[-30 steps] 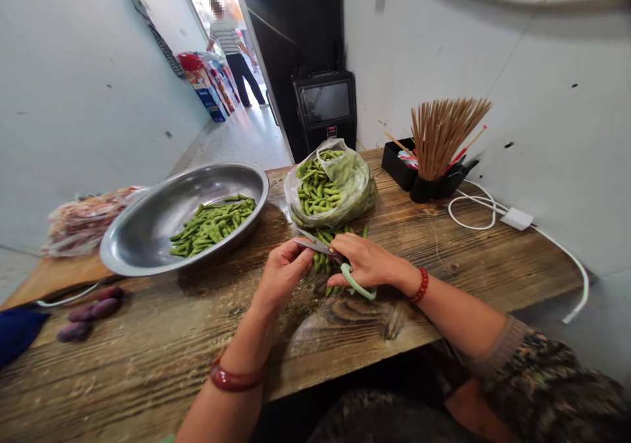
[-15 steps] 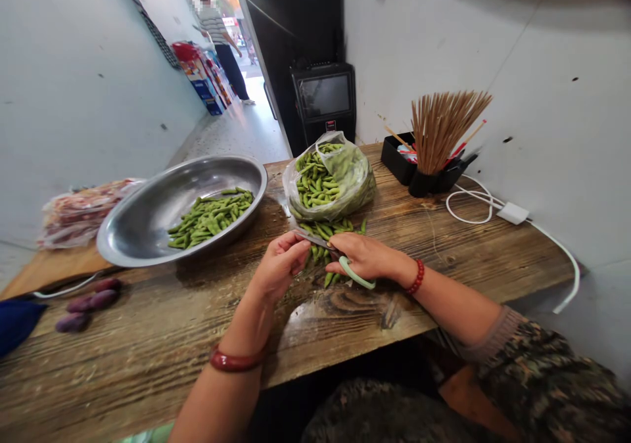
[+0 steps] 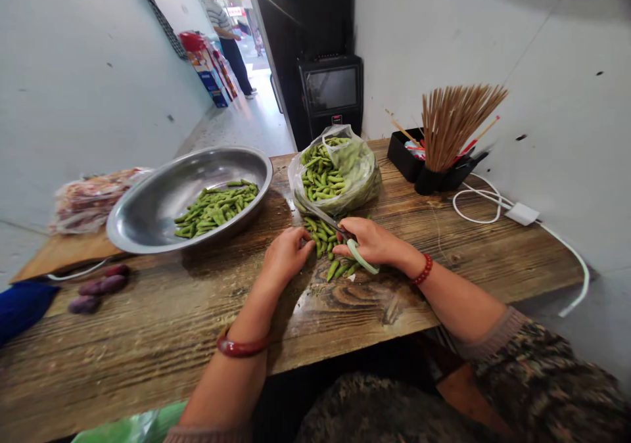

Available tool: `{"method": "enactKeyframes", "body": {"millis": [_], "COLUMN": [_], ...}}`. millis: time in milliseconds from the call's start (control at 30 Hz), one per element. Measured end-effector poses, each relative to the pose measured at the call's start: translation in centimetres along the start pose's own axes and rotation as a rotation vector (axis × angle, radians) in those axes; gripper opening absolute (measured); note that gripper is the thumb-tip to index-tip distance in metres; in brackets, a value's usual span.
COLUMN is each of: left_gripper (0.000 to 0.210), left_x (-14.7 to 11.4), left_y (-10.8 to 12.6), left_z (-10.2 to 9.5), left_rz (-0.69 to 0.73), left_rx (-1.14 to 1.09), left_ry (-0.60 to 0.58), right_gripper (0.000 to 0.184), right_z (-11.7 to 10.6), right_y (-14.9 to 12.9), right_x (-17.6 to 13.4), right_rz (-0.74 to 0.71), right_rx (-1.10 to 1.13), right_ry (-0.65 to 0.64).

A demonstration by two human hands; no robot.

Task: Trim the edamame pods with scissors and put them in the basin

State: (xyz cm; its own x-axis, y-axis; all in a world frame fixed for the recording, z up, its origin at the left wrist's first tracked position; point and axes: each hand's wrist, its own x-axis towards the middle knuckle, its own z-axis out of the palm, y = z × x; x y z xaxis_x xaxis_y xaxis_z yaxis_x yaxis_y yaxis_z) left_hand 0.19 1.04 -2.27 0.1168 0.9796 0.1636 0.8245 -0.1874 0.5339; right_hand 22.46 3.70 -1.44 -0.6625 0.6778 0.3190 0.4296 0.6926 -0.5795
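Note:
My right hand [image 3: 372, 240] is closed around scissors [image 3: 355, 254] with pale green handles, whose blades point up and left over a loose pile of edamame pods [image 3: 323, 236]. At the left edge of that pile is my left hand [image 3: 284, 256], its fingers curled in and the thumb beside them; what is between its fingertips is hidden. Just behind the pile stands an open clear plastic bag [image 3: 367, 179] full of edamame pods [image 3: 320, 177]. To the left, a wide steel basin [image 3: 148, 209] holds more edamame pods [image 3: 217, 209].
Purple-red tubers [image 3: 101, 286] and a blue cloth [image 3: 24, 308] lie at left. Behind them, a bagged reddish item [image 3: 93, 200] rests on a board [image 3: 69, 256]. Skewers [image 3: 456, 127] in a black holder and a white cable [image 3: 562, 252] are at right. A person [image 3: 229, 35] stands beyond the doorway.
My left hand has lowered onto the pile's left edge, away from the scissors. The scissors have moved slightly right in my right hand. The view has shifted a little.

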Motion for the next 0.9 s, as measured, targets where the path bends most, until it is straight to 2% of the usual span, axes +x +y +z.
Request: {"method": "enactKeyframes", "body": {"millis": [67,200,267,367,433,533,700,767,900], "left_gripper": [0.009,0.006,0.005,0.013,0.013,0.006,0.020,0.023,0.030], "left_x": [-0.1,-0.2,-0.2,0.0,0.1,0.0,-0.7,-0.9,-0.9], "left_y": [0.1,0.1,0.0,-0.3,-0.2,0.3,1.8,2.0,1.9], "left_z": [0.2,0.4,0.6,0.8,0.6,-0.3,-1.8,-1.9,-1.8], "left_rz": [0.026,0.063,0.071,0.049,-0.004,-0.095,-0.195,-0.224,-0.276], "left_rx": [0.081,0.083,0.064,0.002,-0.111,-0.436,-0.971,-1.085,-1.195], "left_ry": [-0.036,-0.060,-0.051,0.006,0.068,0.108,-0.054,-0.095,-0.101], "right_gripper": [0.022,0.023,0.024,0.024,0.024,0.023,0.023,0.024,0.023], "right_z": [0.1,0.4,0.5,0.7,0.7,0.6,0.6,0.7,0.7], "right_y": [-0.1,-0.1,0.0,0.2,0.2,0.1,-0.2,-0.2,-0.1], "right_x": [0.0,-0.1,-0.1,-0.1,-0.1,-0.1,-0.2,-0.2,-0.3], "right_rz": [-0.008,-0.002,-0.004,-0.019,-0.028,-0.023,-0.028,-0.033,-0.034], "right_rx": [-0.014,-0.024,-0.027,-0.027,-0.024,-0.011,-0.019,-0.030,-0.015], "right_ry": [0.006,0.002,-0.012,-0.013,-0.001,-0.009,-0.037,-0.034,-0.035]}}
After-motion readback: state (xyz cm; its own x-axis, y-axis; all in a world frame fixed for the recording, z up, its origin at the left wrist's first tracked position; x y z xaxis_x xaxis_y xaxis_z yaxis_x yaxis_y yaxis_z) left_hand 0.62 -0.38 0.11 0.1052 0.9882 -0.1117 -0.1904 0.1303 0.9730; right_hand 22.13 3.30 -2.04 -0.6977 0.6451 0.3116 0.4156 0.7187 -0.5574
